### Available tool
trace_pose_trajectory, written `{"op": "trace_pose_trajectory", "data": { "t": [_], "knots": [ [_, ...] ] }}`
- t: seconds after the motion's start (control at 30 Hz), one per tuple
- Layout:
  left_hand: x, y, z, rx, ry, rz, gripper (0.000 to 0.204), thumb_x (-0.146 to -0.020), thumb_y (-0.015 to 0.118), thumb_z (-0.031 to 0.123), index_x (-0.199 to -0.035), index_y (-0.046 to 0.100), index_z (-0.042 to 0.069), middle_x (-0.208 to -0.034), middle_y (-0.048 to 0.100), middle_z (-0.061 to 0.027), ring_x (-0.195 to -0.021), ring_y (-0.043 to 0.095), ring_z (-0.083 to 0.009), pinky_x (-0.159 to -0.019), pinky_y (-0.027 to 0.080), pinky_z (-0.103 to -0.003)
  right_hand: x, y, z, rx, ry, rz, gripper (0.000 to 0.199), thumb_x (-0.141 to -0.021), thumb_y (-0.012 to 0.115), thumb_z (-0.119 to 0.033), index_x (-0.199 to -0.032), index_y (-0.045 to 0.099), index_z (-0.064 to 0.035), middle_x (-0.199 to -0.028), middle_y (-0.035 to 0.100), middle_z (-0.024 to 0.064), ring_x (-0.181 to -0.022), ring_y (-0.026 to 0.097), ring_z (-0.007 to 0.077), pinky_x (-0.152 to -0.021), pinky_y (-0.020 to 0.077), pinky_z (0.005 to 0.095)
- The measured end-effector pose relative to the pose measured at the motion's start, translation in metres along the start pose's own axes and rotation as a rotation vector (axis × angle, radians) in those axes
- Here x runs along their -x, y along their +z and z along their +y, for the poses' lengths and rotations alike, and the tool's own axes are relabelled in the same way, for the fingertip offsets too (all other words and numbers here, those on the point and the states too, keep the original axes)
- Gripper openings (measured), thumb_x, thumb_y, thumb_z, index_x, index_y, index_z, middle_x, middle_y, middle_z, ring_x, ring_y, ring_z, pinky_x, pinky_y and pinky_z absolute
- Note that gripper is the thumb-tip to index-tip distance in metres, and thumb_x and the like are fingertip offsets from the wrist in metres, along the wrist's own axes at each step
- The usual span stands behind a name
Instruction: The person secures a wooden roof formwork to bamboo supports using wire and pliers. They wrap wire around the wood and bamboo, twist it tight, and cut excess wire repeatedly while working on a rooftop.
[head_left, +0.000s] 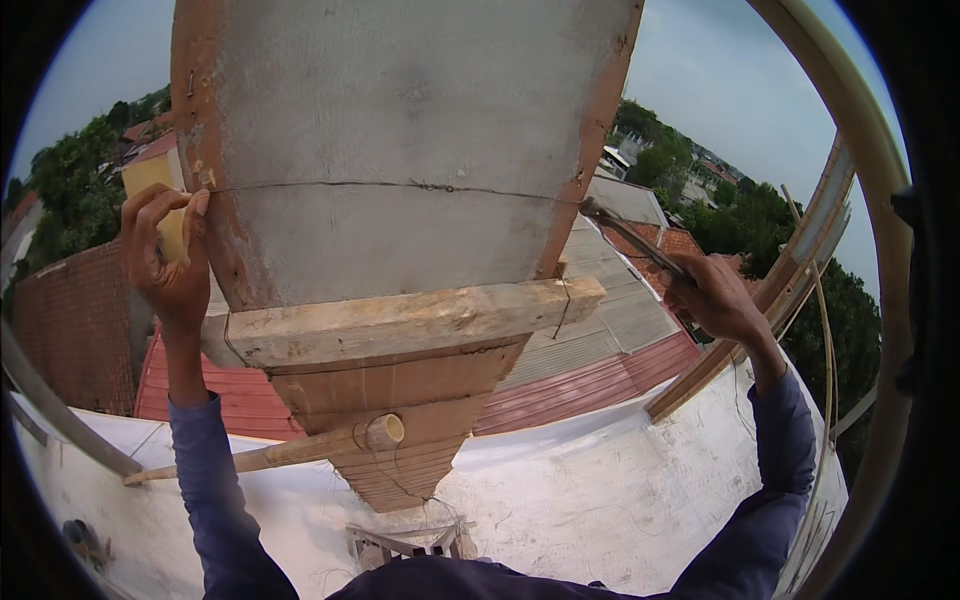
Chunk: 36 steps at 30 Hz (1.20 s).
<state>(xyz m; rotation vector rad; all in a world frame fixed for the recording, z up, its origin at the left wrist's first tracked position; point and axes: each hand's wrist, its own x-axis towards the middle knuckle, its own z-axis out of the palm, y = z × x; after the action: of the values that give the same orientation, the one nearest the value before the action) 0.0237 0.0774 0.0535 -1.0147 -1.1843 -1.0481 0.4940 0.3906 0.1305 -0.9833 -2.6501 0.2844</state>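
Note:
A tall grey panel (400,120) with reddish-brown wooden edges stands right in front of me. Across its face runs a thin wire (340,184), with a small twisted knot near the middle. At the panel's left edge my left hand (165,250) is closed, thumb and forefinger pinching the wire's end. My right hand (715,298) grips the handles of metal pincers (635,240), whose jaws meet the wire at the right edge. Below the wire, a rough wooden beam (400,322) lies across the panel, with wire loops around both its ends.
A bamboo pole (290,452) sticks out across the lower column. A curved pole (870,150) and wooden planks (745,345) rise on the right. Far below lie a pale floor (590,500), a small wooden frame (410,540), and red roofing (590,385). I am working high up.

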Motion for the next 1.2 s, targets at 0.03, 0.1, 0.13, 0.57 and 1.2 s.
{"op": "trace_pose_trajectory", "data": {
  "t": [0.03, 0.1, 0.13, 0.57, 1.2],
  "knots": [
    [0.0, -0.001, 0.007, -0.019, 0.032, -0.059, 0.019, -0.089, 0.079, 0.006, -0.107, 0.072, 0.006, -0.106, 0.067, -0.0087, -0.101, 0.067, -0.023, -0.085, 0.053, -0.037, -0.002, 0.0, 0.004, 0.028, -0.041, 0.019, 0.028, -0.107, 0.054, -0.021, -0.112, 0.069, 0.0015, -0.075, 0.069, 0.0088, -0.068, 0.069, 0.0191, -0.068, 0.055, 0.0372],
    [-0.002, -0.001, 0.016, -0.039, 0.074, -0.048, 0.021, -0.089, 0.08, 0.006, -0.108, 0.072, 0.006, -0.108, 0.066, -0.0086, -0.103, 0.066, -0.0233, -0.085, 0.054, -0.039, -0.003, 0.003, 0.011, 0.063, -0.064, 0.051, 0.023, -0.105, 0.056, -0.017, -0.11, 0.069, 0.0008, -0.075, 0.069, 0.011, -0.067, 0.067, 0.0228, -0.066, 0.0522, 0.0393],
    [-0.003, 0.0, 0.018, -0.022, 0.072, -0.05, 0.021, -0.088, 0.08, 0.006, -0.108, 0.072, 0.006, -0.109, 0.066, -0.0086, -0.105, 0.066, -0.0235, -0.085, 0.054, -0.039, -0.003, 0.005, 0.015, 0.125, -0.099, 0.087, 0.022, -0.104, 0.057, -0.017, -0.111, 0.069, 0.0, -0.076, 0.069, 0.0118, -0.067, 0.067, 0.0243, -0.066, 0.0522, 0.0396],
    [-0.022, -0.008, 0.012, -0.145, 0.205, -0.299, 0.023, -0.091, 0.072, 0.01, -0.11, 0.064, 0.001, -0.107, 0.059, -0.0125, -0.101, 0.058, -0.0304, -0.085, 0.05, -0.045, -0.016, 0.014, 0.037, 0.518, -0.321, 0.528, 0.039, -0.095, 0.063, -0.006, -0.134, 0.061, -0.0058, -0.113, 0.072, 0.0179, -0.094, 0.071, 0.0363, -0.081, 0.057, 0.0473],
    [-0.007, 0.019, -0.001, 0.173, 0.08, -0.047, 0.022, -0.087, 0.067, 0.008, -0.106, 0.059, 0.001, -0.104, 0.052, -0.0098, -0.099, 0.056, -0.0194, -0.085, 0.051, -0.036, -0.046, 0.064, 0.069, 0.556, -0.297, 0.886, 0.034, -0.098, 0.053, 0.002, -0.131, 0.056, -0.0053, -0.118, 0.065, 0.0177, -0.115, 0.063, 0.0377, -0.116, 0.038, 0.0588]
  ]
}}
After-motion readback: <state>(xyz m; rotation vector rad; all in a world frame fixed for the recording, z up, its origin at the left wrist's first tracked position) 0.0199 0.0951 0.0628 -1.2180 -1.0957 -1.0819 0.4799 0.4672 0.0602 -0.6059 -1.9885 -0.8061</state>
